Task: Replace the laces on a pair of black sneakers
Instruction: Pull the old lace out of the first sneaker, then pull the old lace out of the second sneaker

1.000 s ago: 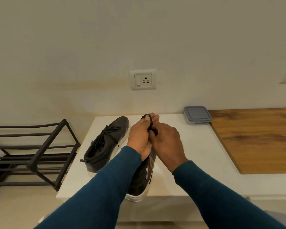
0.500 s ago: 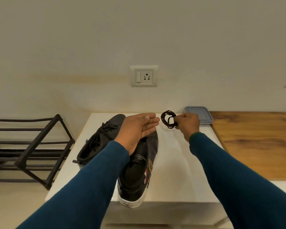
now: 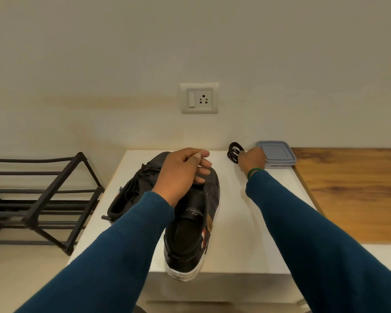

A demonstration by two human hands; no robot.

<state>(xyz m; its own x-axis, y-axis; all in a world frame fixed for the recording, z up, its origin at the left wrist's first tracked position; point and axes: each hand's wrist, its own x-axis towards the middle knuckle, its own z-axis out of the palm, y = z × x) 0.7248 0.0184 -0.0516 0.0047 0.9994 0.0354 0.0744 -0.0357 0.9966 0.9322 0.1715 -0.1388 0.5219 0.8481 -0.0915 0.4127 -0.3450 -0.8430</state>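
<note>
Two black sneakers lie on a white table (image 3: 246, 233). The near sneaker (image 3: 192, 229) has no lace in it, and its white-soled heel overhangs the front edge. The far sneaker (image 3: 131, 190), to its left, is still laced. My left hand (image 3: 183, 172) hovers over the near sneaker's toe, fingers loosely curled, holding nothing. My right hand (image 3: 252, 160) is stretched to the table's back right and pinches a coiled black lace (image 3: 234, 152) close to the tabletop, next to a grey box.
A grey lidded plastic box (image 3: 278, 154) sits at the back right corner of the table. A wooden surface (image 3: 357, 193) adjoins the table on the right. A black metal shoe rack (image 3: 36, 199) stands to the left. A wall socket (image 3: 199, 98) is behind.
My hands wound the lace together a second ago, then parted. My right hand carried the coil farther back and right toward the grey box. My left hand's fingers curled.
</note>
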